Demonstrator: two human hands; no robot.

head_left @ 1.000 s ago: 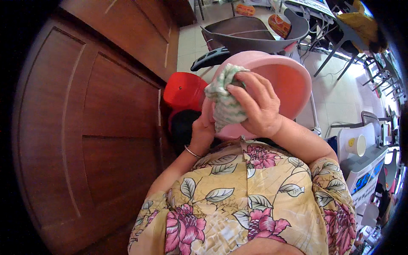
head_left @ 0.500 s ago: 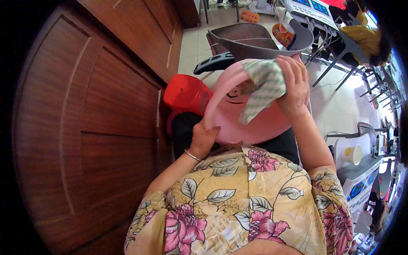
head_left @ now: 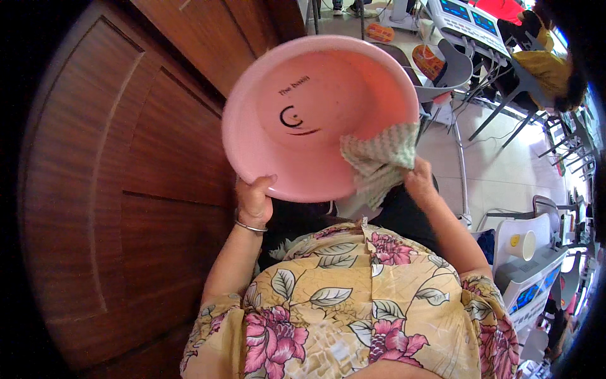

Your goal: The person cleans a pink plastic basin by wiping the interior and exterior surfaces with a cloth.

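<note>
A round pink plastic basin (head_left: 297, 170) is tilted up in front of me, its inside facing me with a dark printed drawing on the bottom. My left hand (head_left: 255, 201) grips its lower left rim, thumb over the edge and fingers behind it. At the lower right rim my right hand (head_left: 419, 179) is closed on a green and white checked cloth (head_left: 382, 158). The cloth drapes over the rim there, part inside the basin and part hanging below. Fingers of the right hand are partly hidden by the cloth.
Brown wooden panelled doors (head_left: 164, 164) stand close on my left. To the right are grey chairs (head_left: 451, 69), a white device with blue screens (head_left: 470, 22), a second such device (head_left: 533, 287) and a pale cup (head_left: 522, 245). Cables run over the tiled floor.
The basin has swung up and left, turning its inside toward me, and now hides the red container. My right hand with the cloth has come down from the far rim to the lower right.
</note>
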